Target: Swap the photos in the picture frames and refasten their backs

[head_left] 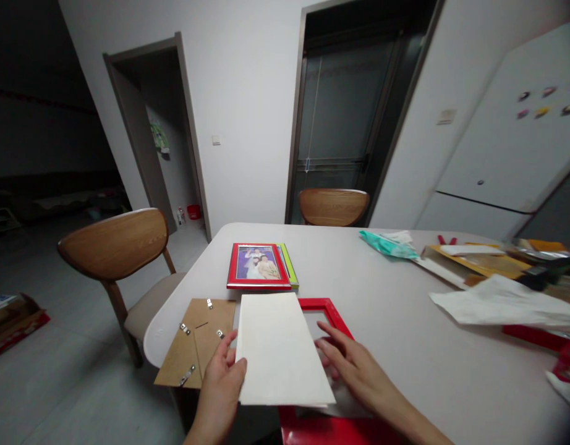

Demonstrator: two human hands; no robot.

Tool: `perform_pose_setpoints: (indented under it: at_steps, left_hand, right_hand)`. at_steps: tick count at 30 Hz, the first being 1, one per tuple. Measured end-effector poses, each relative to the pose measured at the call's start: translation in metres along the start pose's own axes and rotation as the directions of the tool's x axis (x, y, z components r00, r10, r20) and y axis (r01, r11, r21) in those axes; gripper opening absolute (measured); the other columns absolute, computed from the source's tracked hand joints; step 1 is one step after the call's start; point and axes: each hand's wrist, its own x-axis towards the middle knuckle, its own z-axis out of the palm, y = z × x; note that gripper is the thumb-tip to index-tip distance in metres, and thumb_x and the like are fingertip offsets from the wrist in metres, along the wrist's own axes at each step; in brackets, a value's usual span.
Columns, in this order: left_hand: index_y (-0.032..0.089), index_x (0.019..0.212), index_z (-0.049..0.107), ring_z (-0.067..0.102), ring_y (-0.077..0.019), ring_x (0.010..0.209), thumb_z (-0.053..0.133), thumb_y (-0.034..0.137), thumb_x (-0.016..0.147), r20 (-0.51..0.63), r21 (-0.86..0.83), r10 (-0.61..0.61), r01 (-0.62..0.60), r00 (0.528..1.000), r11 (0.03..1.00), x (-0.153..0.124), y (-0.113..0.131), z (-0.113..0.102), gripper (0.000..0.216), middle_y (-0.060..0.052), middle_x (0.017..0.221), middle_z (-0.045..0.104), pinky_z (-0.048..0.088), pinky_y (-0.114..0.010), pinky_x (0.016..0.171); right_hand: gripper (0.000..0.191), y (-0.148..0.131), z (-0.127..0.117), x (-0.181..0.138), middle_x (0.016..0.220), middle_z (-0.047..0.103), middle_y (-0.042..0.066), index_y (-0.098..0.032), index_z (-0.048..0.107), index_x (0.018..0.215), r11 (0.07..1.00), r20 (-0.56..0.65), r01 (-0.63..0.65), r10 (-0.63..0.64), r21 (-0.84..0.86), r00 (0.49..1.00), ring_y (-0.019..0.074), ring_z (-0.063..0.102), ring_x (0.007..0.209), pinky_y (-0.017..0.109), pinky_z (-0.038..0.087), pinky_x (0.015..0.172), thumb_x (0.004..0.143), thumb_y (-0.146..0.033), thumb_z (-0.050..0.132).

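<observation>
Plain white paper sheets (280, 346), seemingly more than one layer, are held up over the table. My left hand (222, 371) grips their left edge, thumb on top. Beside the right edge is my right hand (347, 361), fingers apart; whether the fingertips touch the paper I cannot tell. Under the paper lies a red picture frame (319, 304), partly hidden by the sheets and my right hand. To the left rests a brown backing board (196, 340) with several metal clips. Farther back, a red-framed photo (257, 267) of people lies on a green frame (289, 267).
A teal and white wrapper (389, 244), a yellow padded envelope (480, 262) and crumpled white paper (502, 303) clutter the table's right side. Wooden chairs stand at the left (118, 241) and far side (334, 207). The backing board overhangs the table's left front edge.
</observation>
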Motion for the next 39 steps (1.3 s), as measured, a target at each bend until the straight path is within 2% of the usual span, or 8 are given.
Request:
perform_pose_setpoints:
  at_steps: [2, 5, 10, 15, 25, 29, 32, 39]
  left_hand:
    - [0.012, 0.116, 0.030, 0.061, -0.0192, 0.075, 0.057, 0.026, 0.062, 0.032, 0.021, 0.002, -0.002, 0.999, 1.000, -0.003, -0.002, 0.010, 0.062, -0.007, 0.086, 0.064, 0.043, -0.021, 0.052]
    - [0.011, 0.118, 0.028, 0.060, -0.0189, 0.079, 0.052, 0.025, 0.065, 0.105, 0.079, -0.012, 0.003, 0.994, 0.997, -0.007, -0.010, 0.023, 0.060, -0.009, 0.091, 0.063, 0.043, -0.022, 0.055]
    - [0.010, 0.125, 0.023, 0.057, -0.0187, 0.089, 0.045, 0.018, 0.069, 0.193, 0.341, 0.030, -0.096, 0.981, 0.935, -0.011, -0.018, 0.033, 0.061, -0.012, 0.106, 0.058, 0.044, -0.027, 0.073]
    - [0.012, 0.120, 0.039, 0.040, -0.0249, 0.112, 0.049, 0.015, 0.064, 0.265, 0.653, 0.222, -0.344, 0.938, 0.675, -0.012, -0.022, 0.029, 0.057, -0.013, 0.121, 0.047, 0.029, -0.038, 0.096]
    - [0.017, 0.118, 0.042, 0.026, -0.0342, 0.121, 0.071, 0.034, 0.052, 0.612, 0.644, 0.207, -0.633, 0.763, 0.429, 0.000, -0.051, 0.011, 0.074, -0.020, 0.131, 0.033, 0.025, -0.053, 0.096]
    - [0.014, 0.118, 0.041, 0.025, -0.0344, 0.121, 0.074, 0.035, 0.047, 0.668, 0.654, 0.171, -0.681, 0.724, 0.330, 0.005, -0.055, 0.009, 0.081, -0.023, 0.130, 0.033, 0.026, -0.051, 0.096]
    - [0.014, 0.115, 0.044, 0.026, -0.0333, 0.121, 0.075, 0.030, 0.046, 0.672, 0.682, 0.139, -0.681, 0.727, 0.265, 0.005, -0.051, 0.012, 0.077, -0.021, 0.129, 0.035, 0.028, -0.050, 0.095]
    - [0.015, 0.101, 0.051, 0.032, -0.0302, 0.119, 0.073, 0.030, 0.047, 0.654, 0.744, 0.009, -0.645, 0.757, 0.175, 0.003, -0.036, 0.018, 0.061, -0.014, 0.125, 0.044, 0.029, -0.048, 0.097]
  right_hand:
    - [0.052, -0.008, 0.009, -0.004, 0.083, 0.065, 0.009, -0.014, 0.039, 0.121, 0.962, 0.111, -0.109, 0.084, 0.249, 0.990, 0.0187, 0.061, 0.065, 0.030, 0.047, 0.055, 0.077, -0.042, 0.034]
    - [0.051, -0.009, 0.012, -0.005, 0.085, 0.066, 0.008, -0.016, 0.037, 0.122, 0.894, 0.154, -0.188, 0.136, 0.406, 0.979, 0.0192, 0.063, 0.068, 0.029, 0.048, 0.056, 0.075, -0.036, 0.035]
    - [0.059, 0.003, -0.009, 0.000, 0.087, 0.067, 0.008, -0.015, 0.034, 0.125, 0.894, 0.135, -0.238, 0.201, 0.378, 0.970, 0.0207, 0.063, 0.066, 0.030, 0.049, 0.053, 0.068, -0.031, 0.035]
    - [0.064, 0.011, -0.028, 0.003, 0.081, 0.068, 0.006, -0.015, 0.028, 0.128, 0.842, 0.118, -0.293, 0.270, 0.454, 0.956, 0.0191, 0.063, 0.057, 0.029, 0.048, 0.049, 0.065, -0.022, 0.037]
    - [0.058, 0.016, -0.010, 0.014, 0.080, 0.067, 0.005, -0.013, 0.030, 0.125, 0.875, 0.095, -0.217, 0.195, 0.433, 0.976, 0.0179, 0.062, 0.062, 0.028, 0.047, 0.054, 0.068, -0.021, 0.037]
    - [0.053, 0.017, -0.008, 0.017, 0.089, 0.065, 0.005, -0.014, 0.035, 0.122, 0.955, 0.068, -0.136, 0.122, 0.265, 0.990, 0.0178, 0.061, 0.070, 0.028, 0.047, 0.058, 0.070, -0.022, 0.033]
    - [0.046, 0.011, -0.010, 0.019, 0.099, 0.061, 0.006, -0.015, 0.044, 0.114, 1.000, -0.013, 0.010, -0.010, -0.028, 1.000, 0.0183, 0.058, 0.085, 0.028, 0.044, 0.071, 0.070, -0.021, 0.035]
    - [0.031, 0.011, -0.007, 0.018, 0.086, 0.057, 0.010, -0.014, 0.053, 0.099, 0.748, -0.118, 0.000, -0.105, -0.663, 0.987, 0.0213, 0.053, 0.078, 0.031, 0.039, 0.067, 0.074, -0.028, 0.039]
